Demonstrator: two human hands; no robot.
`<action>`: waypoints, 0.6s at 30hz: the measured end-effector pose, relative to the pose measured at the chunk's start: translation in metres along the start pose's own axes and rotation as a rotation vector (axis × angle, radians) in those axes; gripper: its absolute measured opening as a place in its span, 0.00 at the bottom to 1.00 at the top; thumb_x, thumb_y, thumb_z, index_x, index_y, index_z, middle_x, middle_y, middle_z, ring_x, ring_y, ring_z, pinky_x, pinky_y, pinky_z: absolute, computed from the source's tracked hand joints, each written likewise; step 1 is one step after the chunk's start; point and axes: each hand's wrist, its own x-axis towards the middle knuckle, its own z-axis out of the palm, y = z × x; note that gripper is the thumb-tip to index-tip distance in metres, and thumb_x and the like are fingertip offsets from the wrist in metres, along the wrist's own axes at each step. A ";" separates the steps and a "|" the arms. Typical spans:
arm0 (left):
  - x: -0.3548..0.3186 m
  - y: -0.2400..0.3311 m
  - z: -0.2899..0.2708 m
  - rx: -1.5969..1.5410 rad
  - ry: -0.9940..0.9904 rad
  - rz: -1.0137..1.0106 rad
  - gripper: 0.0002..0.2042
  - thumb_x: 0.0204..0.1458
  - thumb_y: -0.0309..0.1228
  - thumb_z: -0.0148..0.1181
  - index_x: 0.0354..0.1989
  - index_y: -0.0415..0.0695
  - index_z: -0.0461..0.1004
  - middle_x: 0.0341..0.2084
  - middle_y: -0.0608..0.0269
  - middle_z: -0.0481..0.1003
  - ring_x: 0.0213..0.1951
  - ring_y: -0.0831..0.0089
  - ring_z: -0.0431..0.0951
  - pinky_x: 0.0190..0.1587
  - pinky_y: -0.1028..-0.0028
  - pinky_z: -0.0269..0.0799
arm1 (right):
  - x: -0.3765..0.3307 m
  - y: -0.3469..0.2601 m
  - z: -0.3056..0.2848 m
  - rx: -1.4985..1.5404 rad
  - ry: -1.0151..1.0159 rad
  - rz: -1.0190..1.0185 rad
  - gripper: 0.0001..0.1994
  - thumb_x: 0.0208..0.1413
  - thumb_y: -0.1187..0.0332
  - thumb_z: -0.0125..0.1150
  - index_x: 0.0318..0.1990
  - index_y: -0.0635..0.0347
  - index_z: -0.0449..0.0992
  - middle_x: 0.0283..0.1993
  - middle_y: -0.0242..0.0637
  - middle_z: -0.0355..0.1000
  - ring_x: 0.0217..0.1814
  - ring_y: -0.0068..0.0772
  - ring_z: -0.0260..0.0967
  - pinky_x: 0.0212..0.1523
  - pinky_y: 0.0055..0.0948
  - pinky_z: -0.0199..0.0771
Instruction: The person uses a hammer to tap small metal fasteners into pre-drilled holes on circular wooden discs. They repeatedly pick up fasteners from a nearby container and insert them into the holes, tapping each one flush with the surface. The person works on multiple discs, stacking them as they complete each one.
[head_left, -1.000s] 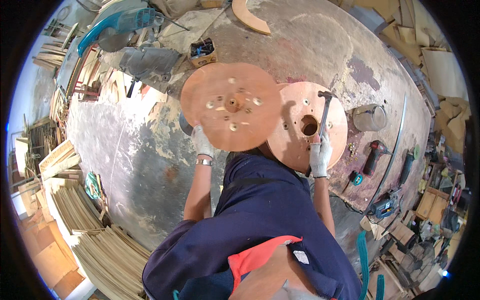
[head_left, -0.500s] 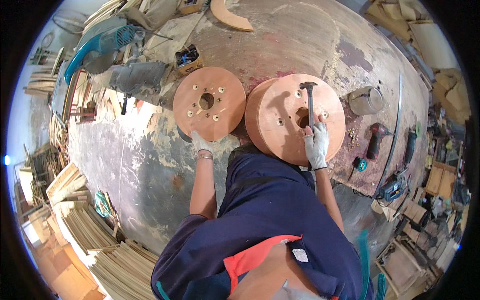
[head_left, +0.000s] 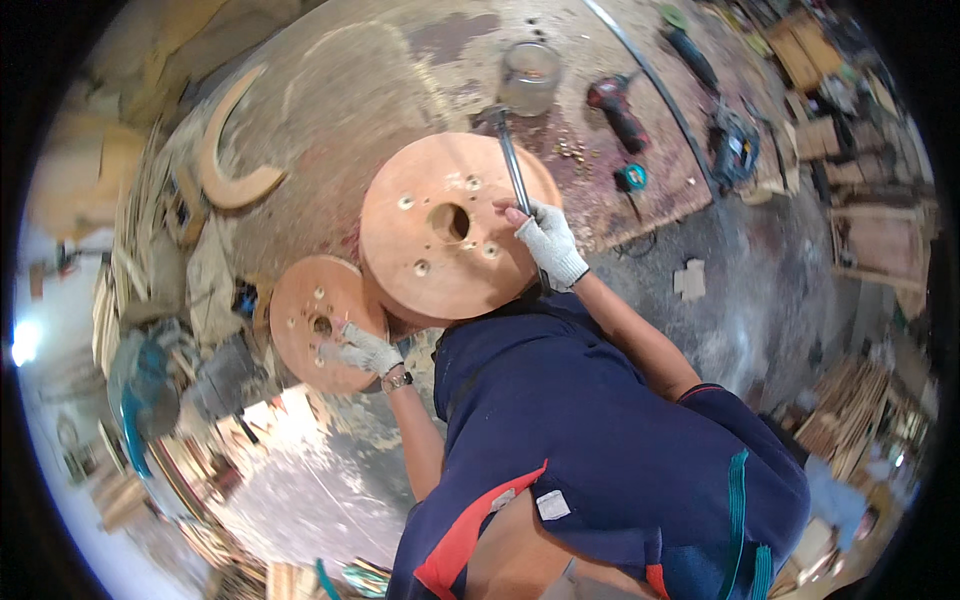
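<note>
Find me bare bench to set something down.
Widest: the bench beyond the large disc, between the curved wooden piece and clear jar. Crowded: right of the large disc, where scattered small bits, drill, tape measure and long metal strip lie.

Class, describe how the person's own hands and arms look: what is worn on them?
The left hand and right hand wear whitish knitted gloves that leave some fingertips bare. A metallic watch or bracelet sits just behind the left glove. The forearms are bare below short navy sleeves; the right one has thin red edging.
</note>
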 end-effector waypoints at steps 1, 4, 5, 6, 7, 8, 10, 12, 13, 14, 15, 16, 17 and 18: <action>0.001 -0.008 0.012 0.006 -0.080 0.244 0.38 0.66 0.45 0.54 0.74 0.30 0.49 0.69 0.39 0.60 0.66 0.51 0.66 0.67 0.59 0.63 | -0.004 0.007 -0.013 0.003 0.098 0.054 0.15 0.66 0.60 0.61 0.43 0.66 0.81 0.33 0.30 0.77 0.31 0.15 0.68 0.32 0.23 0.69; -0.038 0.079 0.055 -0.253 -0.424 0.413 0.26 0.61 0.33 0.60 0.64 0.32 0.66 0.60 0.45 0.71 0.61 0.55 0.71 0.64 0.61 0.65 | -0.026 0.025 -0.060 0.054 0.350 0.243 0.15 0.65 0.59 0.63 0.39 0.66 0.80 0.26 0.29 0.75 0.24 0.18 0.68 0.27 0.24 0.70; -0.051 0.123 0.063 -0.247 -0.554 0.546 0.21 0.60 0.30 0.61 0.60 0.33 0.71 0.56 0.49 0.74 0.59 0.57 0.72 0.63 0.62 0.66 | -0.036 0.022 -0.073 0.028 0.427 0.254 0.15 0.65 0.59 0.64 0.38 0.65 0.80 0.26 0.29 0.74 0.24 0.18 0.69 0.27 0.24 0.69; -0.063 0.145 0.078 -0.198 -0.691 0.659 0.18 0.58 0.28 0.62 0.56 0.35 0.74 0.53 0.50 0.76 0.57 0.57 0.74 0.61 0.62 0.68 | -0.044 0.022 -0.084 0.004 0.499 0.266 0.16 0.65 0.58 0.64 0.37 0.64 0.79 0.26 0.29 0.74 0.24 0.19 0.70 0.26 0.24 0.69; -0.079 0.167 0.094 -0.167 -0.789 0.776 0.16 0.57 0.27 0.62 0.53 0.37 0.76 0.50 0.50 0.77 0.54 0.56 0.75 0.59 0.62 0.69 | -0.055 0.030 -0.099 -0.032 0.514 0.267 0.17 0.65 0.56 0.63 0.37 0.64 0.78 0.24 0.30 0.73 0.22 0.19 0.70 0.25 0.24 0.70; -0.095 0.188 0.110 -0.148 -0.886 0.890 0.14 0.56 0.27 0.62 0.51 0.39 0.78 0.47 0.51 0.78 0.52 0.55 0.77 0.57 0.62 0.71 | -0.065 0.040 -0.114 -0.071 0.530 0.267 0.18 0.66 0.55 0.62 0.37 0.64 0.76 0.22 0.30 0.72 0.20 0.20 0.71 0.24 0.24 0.70; -0.129 0.221 0.147 -0.123 -1.030 1.052 0.12 0.55 0.29 0.61 0.47 0.41 0.79 0.43 0.51 0.79 0.48 0.52 0.78 0.52 0.61 0.73 | -0.087 0.052 -0.135 -0.173 0.565 0.319 0.20 0.66 0.53 0.62 0.37 0.65 0.76 0.21 0.31 0.72 0.21 0.20 0.72 0.24 0.24 0.69; -0.159 0.235 0.191 -0.038 -1.210 1.094 0.09 0.55 0.31 0.60 0.41 0.42 0.78 0.40 0.50 0.79 0.45 0.50 0.79 0.48 0.57 0.74 | -0.103 0.034 -0.142 -0.226 0.618 0.414 0.20 0.64 0.53 0.63 0.33 0.64 0.77 0.21 0.34 0.74 0.20 0.22 0.73 0.24 0.31 0.70; -0.174 0.235 0.213 0.026 -1.312 1.095 0.08 0.54 0.32 0.60 0.38 0.43 0.77 0.38 0.49 0.79 0.43 0.48 0.79 0.46 0.55 0.74 | -0.112 0.038 -0.146 -0.223 0.642 0.409 0.20 0.64 0.53 0.63 0.33 0.65 0.77 0.21 0.34 0.74 0.21 0.23 0.73 0.24 0.31 0.70; -0.189 0.234 0.233 0.093 -1.344 1.110 0.08 0.54 0.33 0.60 0.38 0.43 0.77 0.38 0.49 0.79 0.43 0.48 0.79 0.46 0.54 0.74 | -0.121 0.047 -0.150 -0.220 0.666 0.407 0.21 0.64 0.52 0.63 0.33 0.65 0.77 0.21 0.35 0.74 0.21 0.23 0.74 0.24 0.31 0.70; -0.201 0.230 0.253 0.162 -1.364 1.120 0.09 0.54 0.34 0.61 0.37 0.42 0.77 0.38 0.49 0.79 0.43 0.48 0.79 0.46 0.54 0.74 | -0.127 0.054 -0.153 -0.220 0.681 0.399 0.21 0.64 0.52 0.63 0.32 0.65 0.77 0.20 0.35 0.74 0.21 0.24 0.75 0.24 0.32 0.70; -0.211 0.224 0.270 0.231 -1.385 1.129 0.09 0.54 0.34 0.61 0.37 0.42 0.76 0.37 0.49 0.79 0.43 0.49 0.79 0.46 0.53 0.74 | -0.132 0.059 -0.155 -0.232 0.695 0.421 0.21 0.64 0.52 0.63 0.32 0.65 0.77 0.21 0.35 0.74 0.21 0.25 0.75 0.24 0.32 0.70; -0.220 0.216 0.284 0.259 -1.371 1.151 0.09 0.53 0.34 0.61 0.37 0.42 0.76 0.37 0.49 0.78 0.43 0.48 0.79 0.46 0.53 0.74 | -0.137 0.064 -0.156 -0.242 0.706 0.442 0.21 0.64 0.52 0.64 0.32 0.65 0.77 0.21 0.35 0.74 0.21 0.26 0.76 0.25 0.31 0.71; -0.228 0.208 0.294 0.286 -1.355 1.171 0.10 0.53 0.34 0.61 0.37 0.42 0.75 0.38 0.48 0.78 0.43 0.47 0.79 0.46 0.52 0.74 | -0.141 0.064 -0.157 -0.253 0.717 0.463 0.21 0.63 0.52 0.64 0.32 0.65 0.76 0.21 0.36 0.74 0.22 0.27 0.76 0.25 0.31 0.71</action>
